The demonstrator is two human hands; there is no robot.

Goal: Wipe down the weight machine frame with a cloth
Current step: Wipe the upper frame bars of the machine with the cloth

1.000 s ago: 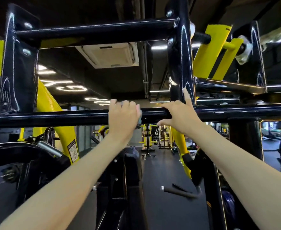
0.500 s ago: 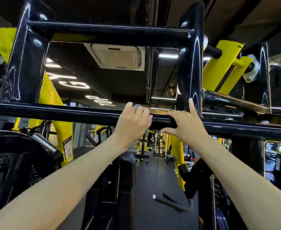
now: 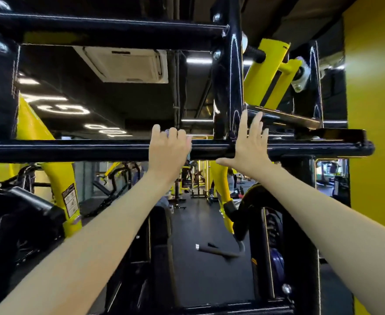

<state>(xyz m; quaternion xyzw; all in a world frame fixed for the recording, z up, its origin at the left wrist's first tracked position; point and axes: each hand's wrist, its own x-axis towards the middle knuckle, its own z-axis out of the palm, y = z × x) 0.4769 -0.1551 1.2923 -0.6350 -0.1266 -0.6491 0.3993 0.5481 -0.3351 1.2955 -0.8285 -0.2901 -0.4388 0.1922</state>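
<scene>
A black horizontal bar of the weight machine frame runs across the view at head height. My left hand is curled over this bar and holds a small grey cloth, of which only a bit peeks out between the fingers. My right hand lies flat with straight fingers against the bar, right where it meets the black upright post. The two hands are a short gap apart.
A second black crossbar runs above. Yellow lever arms sit up right and a yellow frame leg at left. A yellow wall closes the right side. A padded handle sticks out below.
My left hand with the cloth slid right along the bar toward the post. My right hand's fingers straightened and spread upward. The view tilted further up.
</scene>
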